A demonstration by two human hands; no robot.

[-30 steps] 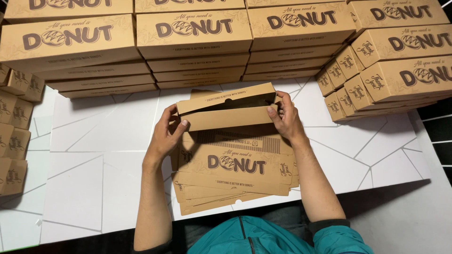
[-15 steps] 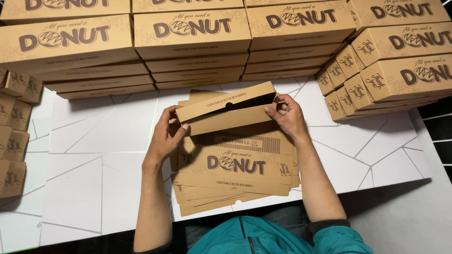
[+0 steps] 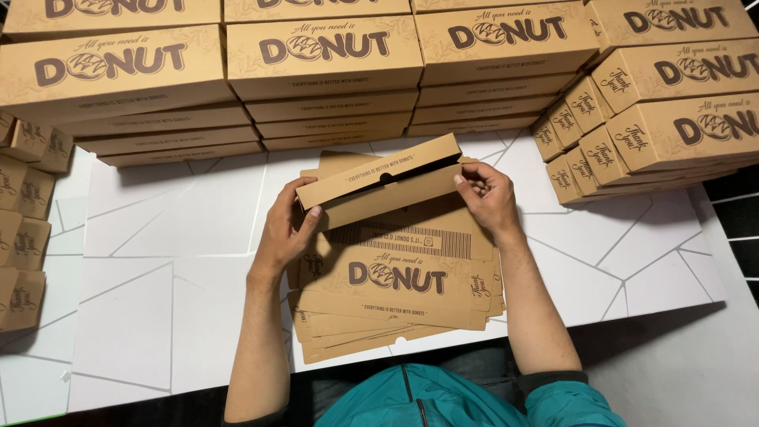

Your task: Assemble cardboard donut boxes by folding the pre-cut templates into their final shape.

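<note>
At the centre of the frame both hands held one brown cardboard box (image 3: pixel 379 180), partly folded, just above a stack of flat box blanks (image 3: pixel 395 296) on the white table (image 3: pixel 158 261). The left hand (image 3: pixel 285 229) was closed around the box's left end, thumb on the front wall and fingers curled behind it. The right hand (image 3: pixel 486 194) pinched the right end, fingertips pressing at the corner where the lid meets the side. The lid sat nearly down on the body, with a dark gap showing along the front edge, so this box looked almost formed but not fully shut.

A good deal of the work seemed done, judging by the rows of finished boxes (image 3: pixel 324 55) piled across the top of the frame, the leaning pile of boxes (image 3: pixel 672 119) at the upper right, and the smaller boxes (image 3: pixel 24 229) along the left edge. What was left appeared to be closing the box in hand and then the several blanks fanned out beneath it, at the lower centre, near the person's teal jacket (image 3: pixel 443 399).
</note>
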